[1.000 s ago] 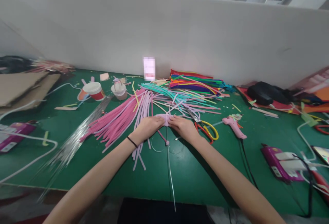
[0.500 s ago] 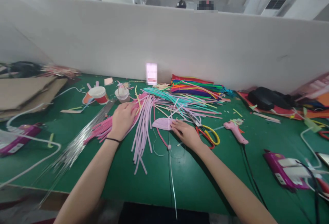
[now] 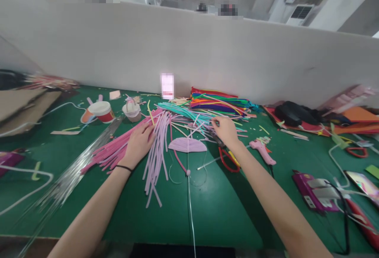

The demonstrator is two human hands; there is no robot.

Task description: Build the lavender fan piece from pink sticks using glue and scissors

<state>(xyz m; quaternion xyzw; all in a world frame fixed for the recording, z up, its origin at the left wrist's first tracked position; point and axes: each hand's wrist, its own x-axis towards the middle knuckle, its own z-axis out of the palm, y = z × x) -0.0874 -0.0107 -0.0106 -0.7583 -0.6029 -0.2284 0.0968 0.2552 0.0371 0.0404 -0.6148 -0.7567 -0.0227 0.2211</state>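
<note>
My left hand [image 3: 139,144] lies on a bundle of pink pipe cleaners [image 3: 111,147], fingers stretched out, beside lilac pipe cleaners [image 3: 156,155]. My right hand [image 3: 227,132] is over the end of the teal and lilac strands, above the scissors [image 3: 229,164]. Its fingers are curled together; anything between them is too small to make out. Between my hands a lilac fan-shaped piece of pipe cleaners [image 3: 187,145] rests on the table, untouched. A thin wire stem [image 3: 191,206] runs from it towards me, with a small lilac knot [image 3: 188,172] and a dark pink strand.
Clear wires [image 3: 79,171] lie at the left, near a paper cup [image 3: 102,112] and a plastic cup [image 3: 132,111]. Teal pipe cleaners [image 3: 177,111] and multicoloured bundles [image 3: 219,102] are behind. A pink glue gun [image 3: 263,151] and a purple power strip [image 3: 310,193] stand right.
My right hand has left the lilac fan-shaped piece and moved up and right, over the strands and scissors. My left hand stays on the pink bundle. The view has shifted slightly right.
</note>
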